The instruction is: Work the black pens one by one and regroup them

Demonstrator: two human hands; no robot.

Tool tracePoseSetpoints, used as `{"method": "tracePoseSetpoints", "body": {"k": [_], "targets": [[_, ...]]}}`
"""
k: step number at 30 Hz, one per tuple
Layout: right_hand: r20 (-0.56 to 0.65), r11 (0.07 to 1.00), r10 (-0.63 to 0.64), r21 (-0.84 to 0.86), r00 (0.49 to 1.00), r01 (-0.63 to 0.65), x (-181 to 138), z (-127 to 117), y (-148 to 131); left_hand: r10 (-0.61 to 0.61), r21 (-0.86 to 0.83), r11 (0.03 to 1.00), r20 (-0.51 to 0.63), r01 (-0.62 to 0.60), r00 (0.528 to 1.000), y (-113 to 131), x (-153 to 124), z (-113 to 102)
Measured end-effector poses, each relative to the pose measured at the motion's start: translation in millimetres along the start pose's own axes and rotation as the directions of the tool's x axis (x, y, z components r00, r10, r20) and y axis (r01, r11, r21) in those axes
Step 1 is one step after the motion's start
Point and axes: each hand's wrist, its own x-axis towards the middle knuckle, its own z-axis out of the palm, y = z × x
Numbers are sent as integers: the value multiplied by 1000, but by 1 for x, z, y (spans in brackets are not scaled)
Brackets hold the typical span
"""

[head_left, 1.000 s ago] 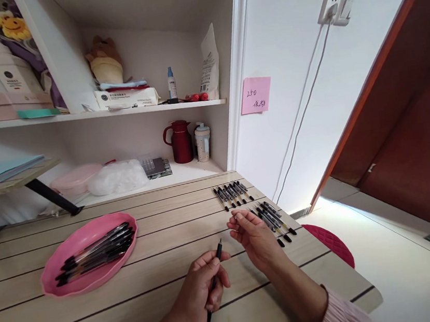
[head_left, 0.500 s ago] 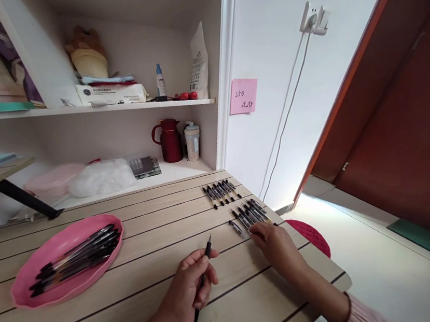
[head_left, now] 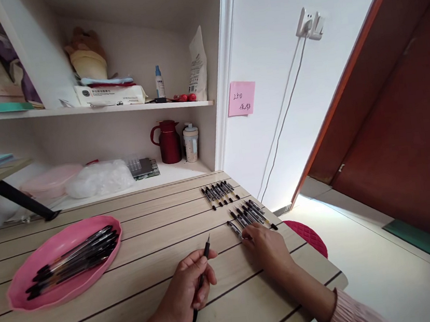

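Observation:
My left hand (head_left: 191, 284) is closed around a thin black pen part (head_left: 206, 250), its tip pointing up and away, just above the wooden table (head_left: 136, 285). My right hand (head_left: 267, 248) rests on the table at the near end of a row of black pens (head_left: 250, 215), its fingertips touching a clear pen barrel (head_left: 234, 229) at the row's left end. A second row of black pens (head_left: 219, 193) lies farther back. A pink oval tray (head_left: 61, 263) with several black pens sits at the left.
The table's right edge drops off beside my right forearm, with a red round cushion (head_left: 306, 236) below. Shelves behind hold a red jug (head_left: 167, 141), a white cup (head_left: 191, 142), a plastic bag (head_left: 99, 178) and a pink box (head_left: 51, 181). A brown door (head_left: 398, 123) stands open at right.
My right hand went from raised and open above the table down onto the near row of pens, then slid slightly left. The left hand keeps the pen part; the view shifted right.

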Motion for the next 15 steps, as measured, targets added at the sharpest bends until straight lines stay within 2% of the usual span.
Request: {"method": "tracePoseSetpoints", "body": {"k": [15], "targets": [[-44, 1000, 3, 31, 999, -2, -6, 1, 4, 28, 5, 1000, 13, -28, 1000, -4, 1, -2]]}}
